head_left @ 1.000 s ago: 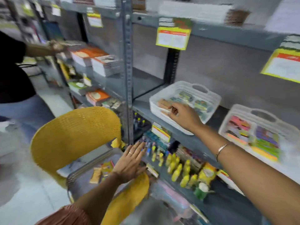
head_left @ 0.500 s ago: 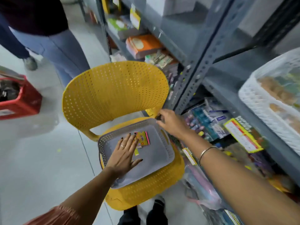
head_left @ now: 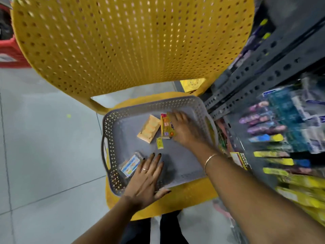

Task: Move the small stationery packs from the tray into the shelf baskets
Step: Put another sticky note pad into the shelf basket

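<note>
Down on the seat of a yellow perforated plastic chair (head_left: 123, 41) sits a grey perforated tray (head_left: 112, 124), its handle cut-out toward nine o'clock. Four small items lie on its floor: a pale orange flat pack (head_left: 149, 128) just above centre, tilted; a yellow multicoloured pack (head_left: 166, 128) touching its three o'clock side; a tiny yellow tag (head_left: 159, 143) just below the two; and a blue-and-white pack (head_left: 130, 165) in clear wrap near the tray's seven o'clock corner. The right hand (head_left: 186, 130), blurred, lies over the three o'clock edge of the yellow multicoloured pack with its fingers curled down on it; whether they have truly closed around it cannot be told. A thin bracelet (head_left: 209, 160) circles that wrist. The left hand (head_left: 146, 178) is spread flat, palm down, on the tray's six o'clock part, fingers splayed, a ring on one, and its outer fingers overlap the blue-and-white pack's three o'clock end. At three o'clock from the chair stands grey slotted metal shelving (head_left: 260, 74) crowded with blurred stationery, all unreadable.
</note>
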`<act>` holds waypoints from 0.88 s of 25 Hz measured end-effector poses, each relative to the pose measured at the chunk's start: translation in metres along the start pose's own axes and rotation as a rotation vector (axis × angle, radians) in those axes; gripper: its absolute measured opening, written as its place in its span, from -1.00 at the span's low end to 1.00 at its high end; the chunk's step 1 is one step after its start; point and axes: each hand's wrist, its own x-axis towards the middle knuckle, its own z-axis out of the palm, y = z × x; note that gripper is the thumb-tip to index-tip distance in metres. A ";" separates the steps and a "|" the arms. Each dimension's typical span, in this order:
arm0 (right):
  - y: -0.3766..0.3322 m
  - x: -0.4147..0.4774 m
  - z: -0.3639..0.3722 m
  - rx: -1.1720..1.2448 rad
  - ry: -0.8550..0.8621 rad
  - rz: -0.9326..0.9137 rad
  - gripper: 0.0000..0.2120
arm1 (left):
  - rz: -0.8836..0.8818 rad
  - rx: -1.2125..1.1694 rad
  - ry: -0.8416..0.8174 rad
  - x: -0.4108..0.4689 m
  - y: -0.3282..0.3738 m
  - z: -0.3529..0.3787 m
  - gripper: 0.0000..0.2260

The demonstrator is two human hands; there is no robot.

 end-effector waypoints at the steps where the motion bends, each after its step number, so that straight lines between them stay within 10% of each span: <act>1: 0.002 0.005 0.003 -0.001 -0.010 -0.031 -0.20 | -0.001 0.001 0.010 0.001 0.000 0.000 -0.24; 10: 0.002 -0.010 0.020 -0.045 0.124 0.094 -0.22 | -0.029 -0.047 0.023 0.000 0.002 0.001 -0.23; 22: 0.016 -0.014 0.017 -0.472 -0.038 -0.349 -0.18 | -0.046 -0.036 0.027 0.001 0.001 0.005 -0.23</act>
